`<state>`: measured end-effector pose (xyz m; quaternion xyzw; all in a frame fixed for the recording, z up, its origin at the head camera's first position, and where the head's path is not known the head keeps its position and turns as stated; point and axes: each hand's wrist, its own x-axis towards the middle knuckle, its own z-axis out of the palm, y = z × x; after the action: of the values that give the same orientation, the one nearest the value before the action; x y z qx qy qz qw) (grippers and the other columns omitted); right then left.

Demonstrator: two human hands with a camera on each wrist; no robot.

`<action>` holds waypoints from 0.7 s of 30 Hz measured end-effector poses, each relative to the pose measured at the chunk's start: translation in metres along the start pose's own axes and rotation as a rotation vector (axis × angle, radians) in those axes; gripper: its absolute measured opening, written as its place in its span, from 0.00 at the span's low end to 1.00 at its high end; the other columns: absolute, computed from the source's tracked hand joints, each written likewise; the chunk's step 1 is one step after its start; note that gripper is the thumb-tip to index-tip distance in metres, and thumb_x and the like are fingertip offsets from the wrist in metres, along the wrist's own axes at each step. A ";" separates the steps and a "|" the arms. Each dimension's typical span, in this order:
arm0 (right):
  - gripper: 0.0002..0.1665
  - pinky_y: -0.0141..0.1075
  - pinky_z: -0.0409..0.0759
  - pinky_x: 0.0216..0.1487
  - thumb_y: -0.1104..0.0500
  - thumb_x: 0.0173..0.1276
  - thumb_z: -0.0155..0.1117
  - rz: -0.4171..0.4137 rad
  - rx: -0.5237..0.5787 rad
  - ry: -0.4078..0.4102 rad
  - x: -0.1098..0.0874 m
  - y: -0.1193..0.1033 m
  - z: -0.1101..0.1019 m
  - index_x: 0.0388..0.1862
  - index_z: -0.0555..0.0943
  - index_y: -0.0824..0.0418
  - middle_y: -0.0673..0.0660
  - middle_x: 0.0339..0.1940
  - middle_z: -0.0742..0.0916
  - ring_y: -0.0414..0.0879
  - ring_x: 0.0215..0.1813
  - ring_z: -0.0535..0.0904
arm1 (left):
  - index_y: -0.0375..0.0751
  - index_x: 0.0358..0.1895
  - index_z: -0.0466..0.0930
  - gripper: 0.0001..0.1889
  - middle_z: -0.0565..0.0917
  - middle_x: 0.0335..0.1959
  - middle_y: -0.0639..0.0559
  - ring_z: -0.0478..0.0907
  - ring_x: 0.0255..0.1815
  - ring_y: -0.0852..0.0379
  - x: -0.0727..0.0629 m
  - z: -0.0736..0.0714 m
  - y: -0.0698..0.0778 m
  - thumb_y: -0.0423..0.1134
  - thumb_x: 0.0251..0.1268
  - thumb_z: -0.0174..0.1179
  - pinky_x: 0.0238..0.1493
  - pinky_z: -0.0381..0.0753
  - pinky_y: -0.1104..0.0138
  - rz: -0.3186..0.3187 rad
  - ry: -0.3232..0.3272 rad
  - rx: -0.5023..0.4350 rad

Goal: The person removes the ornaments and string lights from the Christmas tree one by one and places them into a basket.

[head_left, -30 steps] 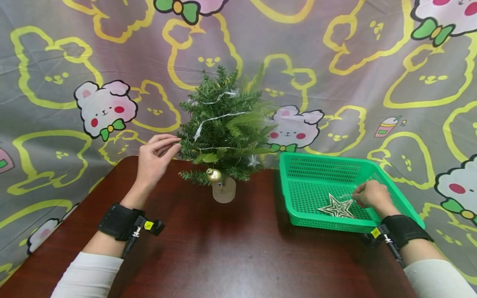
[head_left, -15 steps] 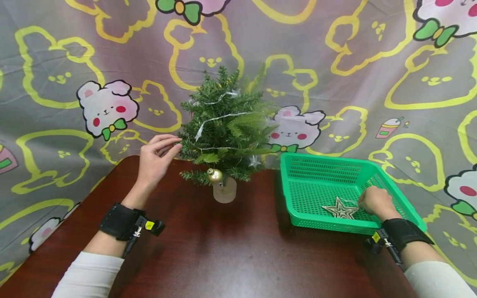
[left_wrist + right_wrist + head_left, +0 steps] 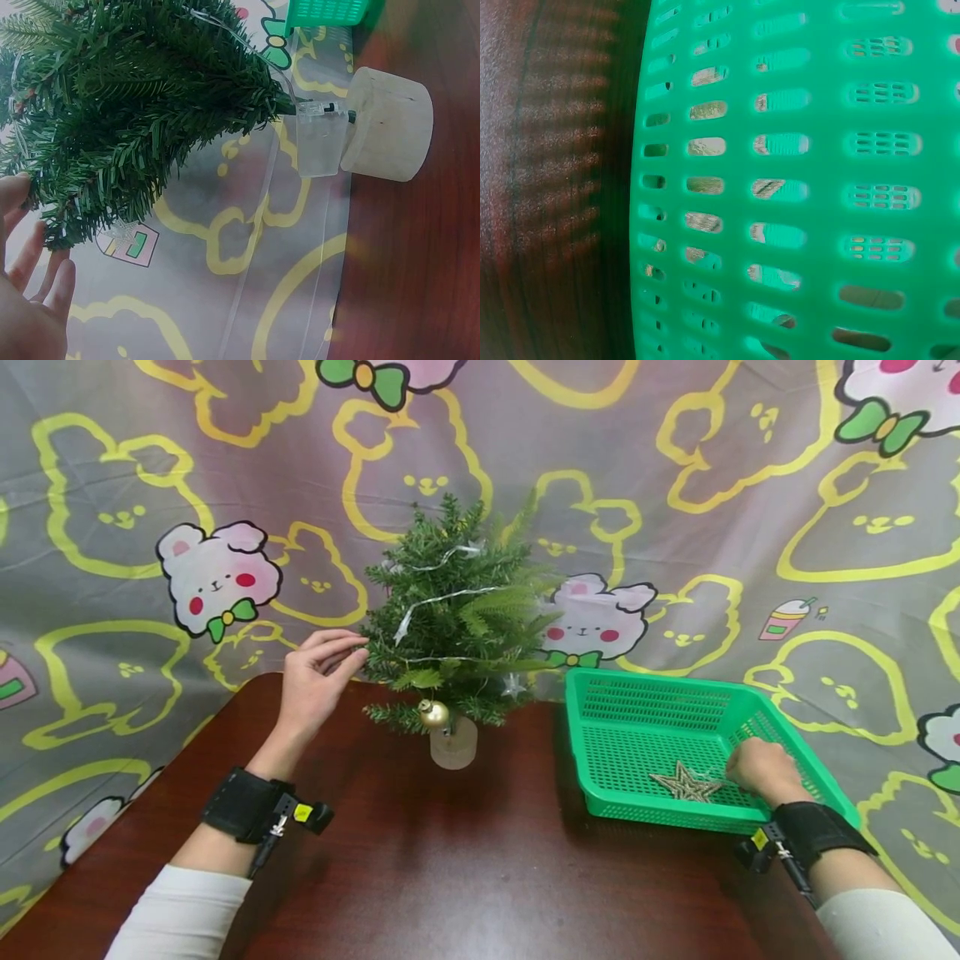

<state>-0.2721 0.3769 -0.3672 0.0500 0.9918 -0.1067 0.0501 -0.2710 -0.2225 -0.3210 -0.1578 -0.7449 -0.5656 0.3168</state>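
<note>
A small artificial Christmas tree point(image 3: 457, 618) stands on a pale round base point(image 3: 453, 745), with silver star string lights point(image 3: 450, 597) and a gold bauble point(image 3: 433, 713). My left hand point(image 3: 315, 681) is at its left side, loosely extended fingers touching the branch tips; the left wrist view shows these fingers point(image 3: 37, 262) spread beside the needles. Inside the green basket point(image 3: 637, 814), my right hand point(image 3: 767, 770) has curled fingers on the thin hanging string of a gold glitter star ornament point(image 3: 686, 783). Its fingertips are hidden. In the right wrist view, the basket wall point(image 3: 825, 217) hides the hand.
The basket stands on a dark wooden table point(image 3: 465, 860), right of the tree. Behind everything hangs a grey curtain point(image 3: 300, 468) with cartoon bunnies. Each wrist wears a black strap point(image 3: 243, 806) with a small camera.
My right hand has shifted slightly right and down inside the basket. The star ornament has moved a little with it and now sits lower. My left hand stays by the branches.
</note>
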 end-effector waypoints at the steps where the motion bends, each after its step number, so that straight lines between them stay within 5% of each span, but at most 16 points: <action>1: 0.07 0.38 0.69 0.25 0.66 0.62 0.62 -0.004 0.001 0.008 -0.001 0.000 0.000 0.34 0.85 0.69 0.58 0.22 0.82 0.49 0.24 0.74 | 0.33 0.49 0.86 0.12 0.81 0.50 0.49 0.81 0.51 0.65 0.000 0.000 0.000 0.35 0.66 0.65 0.54 0.79 0.80 0.002 -0.001 -0.003; 9: 0.06 0.39 0.70 0.23 0.66 0.56 0.60 -0.030 0.032 0.058 -0.002 0.006 -0.001 0.28 0.84 0.65 0.61 0.25 0.83 0.51 0.25 0.75 | 0.34 0.49 0.87 0.12 0.81 0.51 0.47 0.81 0.51 0.60 0.000 0.002 0.001 0.36 0.66 0.65 0.53 0.78 0.80 -0.005 -0.011 -0.003; 14: 0.10 0.47 0.77 0.26 0.63 0.59 0.63 -0.041 0.013 0.101 -0.001 0.003 -0.005 0.37 0.86 0.68 0.72 0.40 0.85 0.61 0.33 0.80 | 0.35 0.48 0.87 0.12 0.81 0.51 0.48 0.81 0.52 0.57 0.000 0.001 -0.001 0.37 0.66 0.65 0.53 0.78 0.81 -0.013 -0.003 0.001; 21: 0.12 0.50 0.79 0.28 0.61 0.63 0.66 -0.110 0.023 0.203 -0.006 -0.015 -0.005 0.40 0.86 0.69 0.72 0.42 0.87 0.67 0.38 0.82 | 0.34 0.48 0.87 0.12 0.81 0.50 0.50 0.82 0.52 0.59 -0.001 -0.001 -0.004 0.37 0.66 0.65 0.53 0.79 0.80 -0.008 0.002 0.001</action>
<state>-0.2681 0.3631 -0.3581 0.0066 0.9917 -0.1150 -0.0570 -0.2722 -0.2244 -0.3240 -0.1540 -0.7455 -0.5666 0.3153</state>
